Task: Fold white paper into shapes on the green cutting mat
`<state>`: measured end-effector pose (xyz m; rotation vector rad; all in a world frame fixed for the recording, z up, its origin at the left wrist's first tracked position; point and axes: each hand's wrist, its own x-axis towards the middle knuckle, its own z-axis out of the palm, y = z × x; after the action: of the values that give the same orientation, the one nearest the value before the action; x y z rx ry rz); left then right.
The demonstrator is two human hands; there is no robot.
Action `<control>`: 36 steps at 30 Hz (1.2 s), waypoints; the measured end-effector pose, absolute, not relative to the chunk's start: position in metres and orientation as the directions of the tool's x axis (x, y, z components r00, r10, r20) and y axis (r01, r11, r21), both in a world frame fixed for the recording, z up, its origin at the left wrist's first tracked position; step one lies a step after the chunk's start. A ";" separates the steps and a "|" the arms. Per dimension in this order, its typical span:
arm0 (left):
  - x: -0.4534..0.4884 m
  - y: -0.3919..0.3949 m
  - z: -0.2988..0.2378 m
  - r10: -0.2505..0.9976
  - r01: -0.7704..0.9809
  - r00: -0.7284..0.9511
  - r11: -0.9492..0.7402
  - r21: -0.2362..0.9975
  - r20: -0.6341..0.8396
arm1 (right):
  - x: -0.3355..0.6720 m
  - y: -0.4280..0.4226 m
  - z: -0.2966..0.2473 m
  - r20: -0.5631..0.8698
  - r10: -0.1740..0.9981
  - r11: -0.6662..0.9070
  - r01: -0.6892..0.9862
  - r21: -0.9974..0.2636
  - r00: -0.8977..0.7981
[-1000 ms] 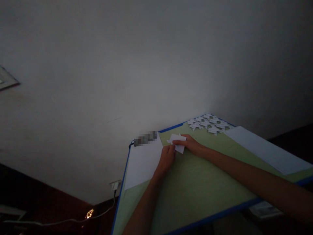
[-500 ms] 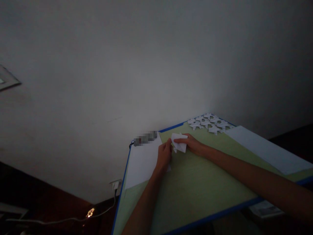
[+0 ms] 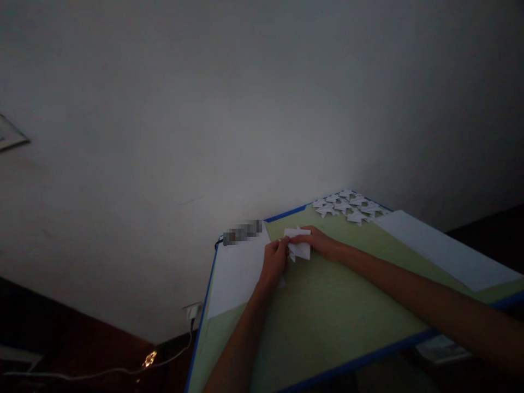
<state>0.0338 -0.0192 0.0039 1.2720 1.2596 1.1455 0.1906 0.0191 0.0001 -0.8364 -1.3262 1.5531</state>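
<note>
Between my two hands, above the green table top, is a small piece of folded white paper. My right hand is closed on its right side, thumb lying across the front. The fingers of my left hand pinch its left edge, where small folded points stick out. A large white paper sheet lies under and to the left of my left hand. At the far corner lie several folded white paper pieces with pointed ends.
Blue edging runs round the table, which stands against a grey wall. A blurred-out object rests at the back left. Another white sheet lies along the right side. A plug with a white cable is at lower left.
Both hands have come closer together on the folded paper. The paper has moved slightly down and left, and my right thumb reaches to my left fingertips.
</note>
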 end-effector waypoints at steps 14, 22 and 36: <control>0.036 -0.020 0.003 0.998 -0.021 0.053 -0.044 0.999 0.045 | 0.190 0.023 -0.006 0.104 0.933 -0.003 -0.297 -0.955 -0.346; 0.034 -0.020 0.007 0.999 -0.009 0.035 -0.025 1.000 0.025 | 0.190 0.029 -0.014 0.103 0.929 -0.006 -0.291 -0.957 -0.356; 0.039 -0.023 0.007 0.992 -0.036 0.075 -0.103 0.994 0.105 | 0.191 0.028 -0.013 0.122 0.928 0.016 -0.292 -0.956 -0.351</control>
<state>0.0392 -0.0226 0.0066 1.2967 1.0777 1.2425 0.1908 0.0283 -0.0126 -0.7390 -1.2789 1.5418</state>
